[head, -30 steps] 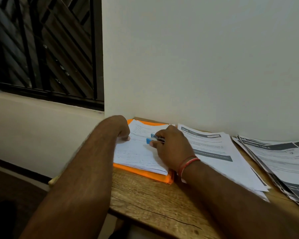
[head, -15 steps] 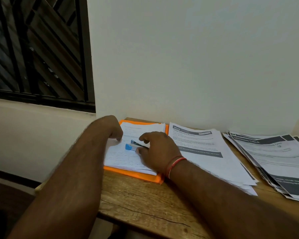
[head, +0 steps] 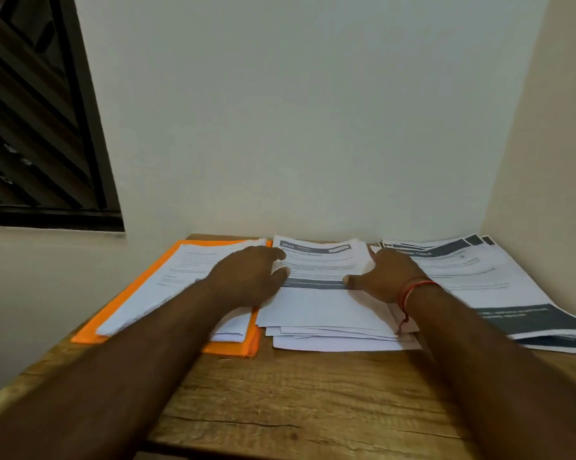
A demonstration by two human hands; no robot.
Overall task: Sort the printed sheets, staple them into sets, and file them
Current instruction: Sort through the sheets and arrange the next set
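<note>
Three piles of printed sheets lie on the wooden table [head: 313, 393] against the wall. The left pile [head: 187, 277] rests on an orange folder [head: 137, 300]. The middle pile [head: 323, 310] is loosely fanned at its near edge. The right pile [head: 486, 277] carries dark header bands. My left hand [head: 250, 277] lies at the middle pile's left edge, fingers apart, partly over the folder's sheets. My right hand [head: 384, 277], with a red thread at the wrist, lies at the pile's right edge, thumb on the top sheet. The blue stapler seen earlier is not visible.
A white wall rises directly behind the piles and another wall closes the right side. A dark barred window [head: 31, 127] is at the upper left. The table's left edge drops off beside the orange folder.
Both hands left the sheets on the orange folder and moved right to flank the middle pile. The blue stapler that my right hand held is gone from sight. The view shifted right.
</note>
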